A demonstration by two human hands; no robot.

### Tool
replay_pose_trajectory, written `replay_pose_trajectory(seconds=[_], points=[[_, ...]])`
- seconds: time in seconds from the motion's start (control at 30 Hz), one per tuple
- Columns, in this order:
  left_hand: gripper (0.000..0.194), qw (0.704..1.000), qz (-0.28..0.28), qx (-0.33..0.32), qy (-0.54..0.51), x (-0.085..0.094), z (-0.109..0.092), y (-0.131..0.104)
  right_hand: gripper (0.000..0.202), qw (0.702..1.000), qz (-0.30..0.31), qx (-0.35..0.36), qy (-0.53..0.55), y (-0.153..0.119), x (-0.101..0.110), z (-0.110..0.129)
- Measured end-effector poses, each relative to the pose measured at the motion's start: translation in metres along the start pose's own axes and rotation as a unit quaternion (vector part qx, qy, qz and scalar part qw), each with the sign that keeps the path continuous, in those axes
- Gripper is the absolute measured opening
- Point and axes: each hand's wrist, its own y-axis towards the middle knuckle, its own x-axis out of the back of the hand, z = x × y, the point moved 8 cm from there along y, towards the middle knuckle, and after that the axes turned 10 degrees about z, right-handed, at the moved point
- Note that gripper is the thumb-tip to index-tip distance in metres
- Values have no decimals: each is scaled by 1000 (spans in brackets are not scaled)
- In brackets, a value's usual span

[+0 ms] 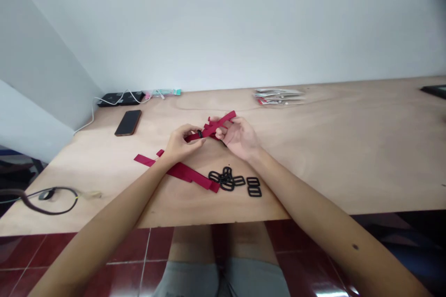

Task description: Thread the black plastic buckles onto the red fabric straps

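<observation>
A red strap (212, 129) with a small black buckle (200, 133) on it is held up over the middle of the table. My left hand (181, 143) pinches the strap at its left part, beside the buckle. At the strap's right part, my right hand (242, 137) has its fingers curled round it. More red strap strips (190, 175) lie on the table beneath my left forearm. Several black slider buckles (226, 178) are heaped below my hands, and two more (254, 186) lie just right of the heap.
A phone (128, 123) lies at the left, near black boxes (120, 98) with a white cable. Flat packets (278, 96) rest by the wall. A looped dark cable (52, 200) is at the front left. The wooden table (331, 148) ends before my legs.
</observation>
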Motion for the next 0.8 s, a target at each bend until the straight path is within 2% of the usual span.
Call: replay_pose_trajectory(seconds=[0.13,0.27,0.47,0.63,0.8], points=[[34,1000,12,-1,-18,-2,-5,0,34,998,2,5,-67,1,-3,-8],[35,1000,19,-13,0,0,-6,0,36,989,-16,23,-149,3,5,-9],[30,998,29,-54,9,4,-19,0,37,945,-48,57,-319,-1,7,3],[35,996,16,-88,-8,8,-29,-1,32,927,-49,72,-366,-4,4,6],[31,992,12,-120,34,8,-32,-1,25,923,-28,85,-375,-3,3,5]])
